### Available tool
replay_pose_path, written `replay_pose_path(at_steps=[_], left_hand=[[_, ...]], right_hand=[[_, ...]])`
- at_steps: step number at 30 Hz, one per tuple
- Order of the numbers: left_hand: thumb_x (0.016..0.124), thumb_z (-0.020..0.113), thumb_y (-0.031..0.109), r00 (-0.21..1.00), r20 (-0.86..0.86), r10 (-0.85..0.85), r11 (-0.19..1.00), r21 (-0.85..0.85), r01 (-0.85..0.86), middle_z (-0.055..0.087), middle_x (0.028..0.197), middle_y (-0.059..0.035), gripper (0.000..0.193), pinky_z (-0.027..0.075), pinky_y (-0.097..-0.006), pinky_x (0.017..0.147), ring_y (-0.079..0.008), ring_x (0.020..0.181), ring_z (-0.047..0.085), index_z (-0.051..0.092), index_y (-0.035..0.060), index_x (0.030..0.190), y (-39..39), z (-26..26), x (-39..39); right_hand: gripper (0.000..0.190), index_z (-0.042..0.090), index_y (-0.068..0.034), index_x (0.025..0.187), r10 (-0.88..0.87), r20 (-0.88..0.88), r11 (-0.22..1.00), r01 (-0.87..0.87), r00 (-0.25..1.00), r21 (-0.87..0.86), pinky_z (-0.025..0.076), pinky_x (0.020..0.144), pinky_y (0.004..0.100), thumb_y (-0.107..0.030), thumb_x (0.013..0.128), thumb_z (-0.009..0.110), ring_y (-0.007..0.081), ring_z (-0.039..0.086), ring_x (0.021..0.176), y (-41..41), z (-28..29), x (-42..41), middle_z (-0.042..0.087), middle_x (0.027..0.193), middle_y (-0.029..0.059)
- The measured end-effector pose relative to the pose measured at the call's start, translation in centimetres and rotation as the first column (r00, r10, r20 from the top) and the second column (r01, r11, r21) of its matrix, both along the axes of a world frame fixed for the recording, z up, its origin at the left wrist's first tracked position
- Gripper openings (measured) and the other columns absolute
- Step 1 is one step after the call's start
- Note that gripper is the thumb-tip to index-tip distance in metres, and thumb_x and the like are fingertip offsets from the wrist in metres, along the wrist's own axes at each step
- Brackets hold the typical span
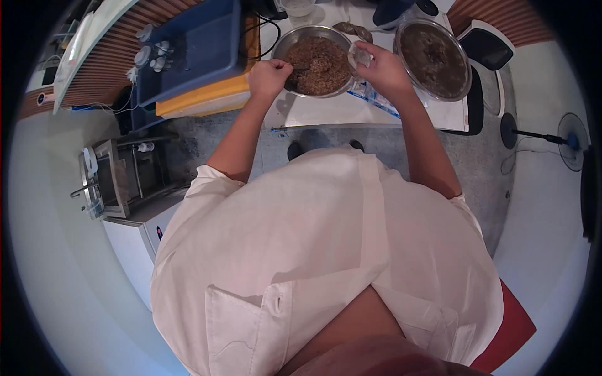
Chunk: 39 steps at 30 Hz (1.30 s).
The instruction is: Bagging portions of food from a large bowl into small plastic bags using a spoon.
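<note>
My left hand (pixel 268 77) grips the handle of a spoon (pixel 301 69) over a round metal bowl (pixel 349 86). The spoon's bowl end is among brown, grainy food (pixel 320 80), heaped around it. At the right rim of the metal bowl, my right hand (pixel 386 70) pinches a small clear plastic bag or cup (pixel 360 55); which of the two I cannot tell. To the right stands a second metal bowl (pixel 465 87) with dark brown, wet contents (pixel 430 56). A blue-and-white printed plastic packet (pixel 376 99) lies partly under my right wrist.
Behind the bowl lies a filled, knotted-looking plastic bag (pixel 353 31) near a clear plastic container (pixel 299 10). A blue plastic tub (pixel 202 51) rests over a yellow crate (pixel 207 101) left of the white table (pixel 329 113). A fan (pixel 571 141) stands at far right.
</note>
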<state>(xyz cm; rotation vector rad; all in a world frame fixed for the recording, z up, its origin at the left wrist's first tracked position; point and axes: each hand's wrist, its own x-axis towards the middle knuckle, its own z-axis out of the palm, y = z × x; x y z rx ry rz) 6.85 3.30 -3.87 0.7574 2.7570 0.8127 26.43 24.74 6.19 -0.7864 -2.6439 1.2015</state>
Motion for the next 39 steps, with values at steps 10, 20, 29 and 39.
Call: replay_pose_path(at_steps=[10,20,29,39], left_hand=[[0.08,0.076,0.037,0.999,-0.03,0.024,0.986,0.163,-0.019,0.075,0.078,-0.0103,0.026,0.055,-0.0404,0.076,-0.0297,0.077,0.074,0.083,0.0151,0.092,-0.4,1.6,-0.7],[0.084,0.076,0.032,0.99,-0.105,-0.098,0.981,0.158,0.113,0.076,0.078,-0.0105,0.025,0.056,-0.0362,0.072,-0.0238,0.073,0.074,0.081,0.0102,0.096,-1.3,7.8,-2.5],[0.084,0.072,0.04,0.895,-0.336,-0.294,0.954,-0.049,0.295,0.075,0.077,-0.0093,0.028,0.055,-0.0384,0.077,-0.0293,0.079,0.074,0.082,0.015,0.09,0.6,16.3,-1.3],[0.074,0.076,0.024,0.476,-0.644,-0.599,0.8,-0.453,0.393,0.072,0.076,0.0011,0.01,0.042,-0.0434,0.073,-0.0219,0.081,0.07,0.078,0.0161,0.08,4.8,18.4,4.4]], right_hand=[[0.059,0.064,-0.009,0.139,0.041,-0.035,0.999,-0.041,0.999,0.016,0.056,0.069,0.0398,-0.018,0.08,0.071,0.0256,0.069,0.061,-0.2,0.0,-0.9,0.068,0.069,0.0174],[0.061,0.064,-0.013,0.141,0.059,-0.046,0.998,-0.058,0.997,0.026,0.053,0.069,0.0357,-0.021,0.081,0.073,0.0195,0.062,0.066,-0.3,-0.8,-2.0,0.065,0.075,0.0097],[0.062,0.064,-0.009,0.14,0.127,-0.146,0.992,-0.123,0.981,0.036,0.051,0.066,0.0341,-0.017,0.079,0.075,0.0171,0.06,0.063,-1.9,-0.2,-3.7,0.064,0.071,0.0082],[0.062,0.065,0.002,0.133,0.143,-0.109,0.989,-0.139,0.984,0.044,0.055,0.088,0.0427,-0.016,0.074,0.076,0.0372,0.073,0.093,-3.5,0.8,-4.3,0.073,0.098,0.0263]])
